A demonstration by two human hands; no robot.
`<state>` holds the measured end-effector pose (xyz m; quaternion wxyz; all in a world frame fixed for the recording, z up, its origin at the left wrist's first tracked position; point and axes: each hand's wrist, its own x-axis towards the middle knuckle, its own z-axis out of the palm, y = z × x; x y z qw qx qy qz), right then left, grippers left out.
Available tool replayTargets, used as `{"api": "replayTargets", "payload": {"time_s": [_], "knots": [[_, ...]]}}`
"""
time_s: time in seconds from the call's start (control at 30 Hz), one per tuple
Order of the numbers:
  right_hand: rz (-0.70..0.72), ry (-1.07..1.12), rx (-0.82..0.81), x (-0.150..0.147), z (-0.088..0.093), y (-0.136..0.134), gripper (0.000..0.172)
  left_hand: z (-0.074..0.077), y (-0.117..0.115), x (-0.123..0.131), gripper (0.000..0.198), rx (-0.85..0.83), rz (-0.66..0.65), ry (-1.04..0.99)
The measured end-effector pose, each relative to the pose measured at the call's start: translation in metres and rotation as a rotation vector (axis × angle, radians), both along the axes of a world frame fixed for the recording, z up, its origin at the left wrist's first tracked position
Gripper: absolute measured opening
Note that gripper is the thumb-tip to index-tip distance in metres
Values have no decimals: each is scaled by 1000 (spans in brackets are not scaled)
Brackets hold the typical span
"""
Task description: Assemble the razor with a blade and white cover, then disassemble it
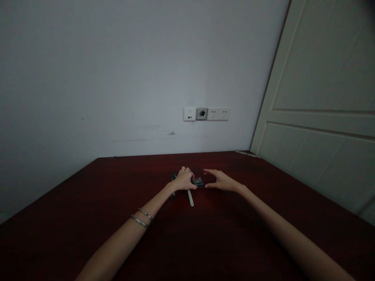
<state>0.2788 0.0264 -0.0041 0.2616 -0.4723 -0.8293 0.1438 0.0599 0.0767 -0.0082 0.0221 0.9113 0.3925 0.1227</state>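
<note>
Glossy plastic packet (198, 182), smooth plastic handle (191, 199), shiny metal bracelets (139, 221), smooth wood-like tabletop (211, 242), matt wall (131, 70)

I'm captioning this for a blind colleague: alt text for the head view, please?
A left hand and an open right hand flank a small, partly green item on a dark red table. A white strip extends from beside the left hand; wall sockets are behind.

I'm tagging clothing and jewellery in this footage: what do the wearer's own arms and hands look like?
Both the left hand and right hand are ungloved, and no sleeves show. Two silver-coloured, metallic-looking bracelets circle the left forearm: a slim one and a thicker, textured one. No jewellery shows on the right.
</note>
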Motion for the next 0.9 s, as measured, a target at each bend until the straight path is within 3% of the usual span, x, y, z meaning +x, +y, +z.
{"api": "replayTargets", "payload": {"time_s": [0.23, 0.3, 0.53, 0.73, 0.9], "knots": [[-43, -50, 54, 2, 2, -8, 29, -1, 0, -2, 48, -54, 15, 30], [-63, -86, 54, -1, 5, -12, 23, 1, -1, -2, 47, -54, 13, 44], [-116, -207, -111, -29, 17, -29, 26, 7, -5, -3, 60, -64, 37, 13], [-148, -318, -198, -70, 16, -43, 36, 25, 0, -27, 28, 2, 127, -201], [-224, -415, -140, -97, 8, -46, 38, 34, 6, -59, 19, -134, 316, -245]]}}
